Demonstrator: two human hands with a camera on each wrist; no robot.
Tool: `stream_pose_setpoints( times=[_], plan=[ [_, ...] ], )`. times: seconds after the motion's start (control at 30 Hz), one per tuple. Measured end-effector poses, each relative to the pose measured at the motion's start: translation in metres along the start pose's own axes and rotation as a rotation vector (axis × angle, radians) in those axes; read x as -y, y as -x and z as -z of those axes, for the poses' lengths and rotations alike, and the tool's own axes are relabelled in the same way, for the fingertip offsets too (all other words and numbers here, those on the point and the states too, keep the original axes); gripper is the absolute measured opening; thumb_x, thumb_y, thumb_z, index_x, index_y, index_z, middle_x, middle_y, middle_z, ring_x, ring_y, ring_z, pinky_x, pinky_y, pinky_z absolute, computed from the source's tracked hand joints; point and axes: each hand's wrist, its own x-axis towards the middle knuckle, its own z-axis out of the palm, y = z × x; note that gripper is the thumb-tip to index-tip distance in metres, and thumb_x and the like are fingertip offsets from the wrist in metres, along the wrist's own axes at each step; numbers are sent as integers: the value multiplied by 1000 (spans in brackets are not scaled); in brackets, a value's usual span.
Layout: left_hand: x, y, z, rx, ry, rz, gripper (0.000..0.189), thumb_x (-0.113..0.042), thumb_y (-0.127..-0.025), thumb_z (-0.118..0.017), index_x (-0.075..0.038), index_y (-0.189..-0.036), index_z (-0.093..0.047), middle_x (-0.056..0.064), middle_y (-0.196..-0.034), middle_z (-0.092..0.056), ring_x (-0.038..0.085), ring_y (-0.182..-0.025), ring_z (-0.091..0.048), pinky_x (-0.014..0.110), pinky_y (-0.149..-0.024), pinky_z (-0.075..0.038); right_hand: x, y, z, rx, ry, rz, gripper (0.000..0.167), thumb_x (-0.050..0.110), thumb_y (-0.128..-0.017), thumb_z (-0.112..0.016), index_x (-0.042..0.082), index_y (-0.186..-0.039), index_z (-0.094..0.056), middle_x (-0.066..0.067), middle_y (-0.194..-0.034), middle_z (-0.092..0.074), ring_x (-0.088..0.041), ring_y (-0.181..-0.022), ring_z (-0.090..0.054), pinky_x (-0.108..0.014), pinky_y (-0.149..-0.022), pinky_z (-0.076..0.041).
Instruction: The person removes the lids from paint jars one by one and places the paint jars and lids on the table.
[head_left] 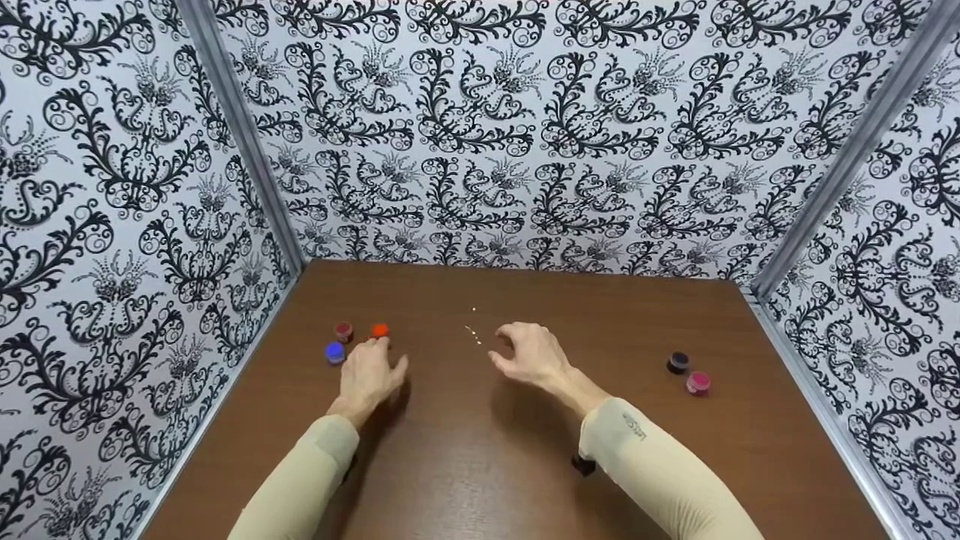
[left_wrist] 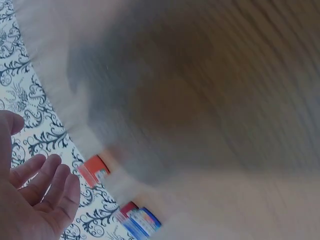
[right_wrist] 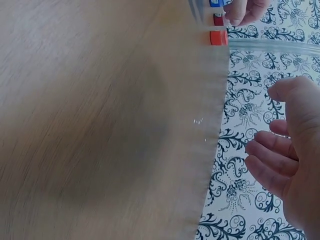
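Observation:
My left hand [head_left: 369, 376] hovers over the left part of the table, fingers relaxed and holding nothing. Just past its fingertips stands a small orange-red jar [head_left: 380, 330]. A blue jar [head_left: 334, 352] and a dark red jar [head_left: 343, 332] stand close together to the left of that hand; the left wrist view shows the same orange jar [left_wrist: 94, 170] and blue jar [left_wrist: 141, 223] beyond the fingers. Toward the middle, my right hand [head_left: 534, 352] is loosely bent with thumb and fingers apart, nothing between them. Small white specks [head_left: 474, 334] lie just left of its fingertips.
Over on the right of the brown table [head_left: 450, 450] are a black jar [head_left: 678, 363] and a pink jar [head_left: 698, 383]. Patterned walls [head_left: 480, 135] with metal corner posts [head_left: 244, 135] enclose the back and sides.

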Motion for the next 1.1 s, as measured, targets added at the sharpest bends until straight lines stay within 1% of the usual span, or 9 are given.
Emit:
stream_pose_setpoints(
  times=[0.1,0.2,0.3,0.4,0.5,0.7,0.77,0.97,1.1],
  plan=[
    [7,-2,5,19,-6,18,37,-33,-97,-83,2,-106,-76,23,-96,-76,49,-91,-75,62,-83,-64,2,0,-3,-10,-8,9,32,30,-92,-84,7,-115,-82,-10,-98,-82,-30,-86,-78,-50,-77,-65],
    [15,-2,12,45,-23,43,41,-35,-98,-81,4,-108,-76,24,-96,-76,49,-91,-75,63,-82,-64,4,-2,-6,-15,-30,20,35,28,-92,-84,4,-117,-81,-15,-106,-82,-38,-94,-80,-55,-84,-66],
    [22,0,17,66,-40,75,43,-37,-99,-80,5,-111,-77,25,-100,-76,50,-95,-75,64,-84,-65,6,-2,-10,-16,-45,28,36,27,-91,-85,3,-118,-81,-16,-110,-82,-41,-99,-81,-56,-88,-67],
    [29,1,21,54,-44,98,43,-36,-98,-81,5,-111,-76,27,-103,-76,52,-98,-73,65,-87,-63,9,-4,-13,-14,-44,37,36,27,-91,-85,4,-118,-81,-14,-111,-82,-40,-101,-81,-55,-88,-67],
    [35,2,23,29,-41,108,43,-35,-97,-81,5,-112,-74,28,-108,-76,54,-102,-72,67,-90,-62,12,-7,-15,-6,-34,46,34,27,-91,-84,6,-117,-81,-12,-110,-82,-39,-100,-81,-54,-88,-67],
    [50,4,29,12,-37,152,48,-33,-97,-79,6,-124,-73,31,-118,-75,55,-112,-68,68,-97,-59,17,-13,-16,-5,-13,85,30,26,-91,-85,6,-113,-81,-14,-108,-82,-38,-96,-81,-53,-86,-67],
    [54,4,31,13,-38,164,48,-33,-97,-78,7,-124,-73,32,-120,-74,55,-114,-68,69,-98,-59,18,-14,-16,-8,-8,96,29,26,-91,-86,6,-111,-80,-13,-107,-81,-37,-94,-80,-52,-85,-67],
    [69,3,36,-26,-36,221,47,-31,-95,-79,8,-118,-71,35,-117,-73,56,-110,-66,70,-96,-57,22,-17,-20,15,23,93,32,28,-91,-86,4,-111,-79,-12,-105,-82,-37,-94,-81,-52,-84,-67],
    [78,4,35,-37,-33,278,50,-33,-94,-76,10,-120,-69,37,-119,-71,58,-111,-64,72,-94,-56,27,-19,-24,43,46,95,35,31,-93,-85,5,-116,-79,-11,-110,-83,-37,-99,-82,-50,-88,-68]
  ],
)
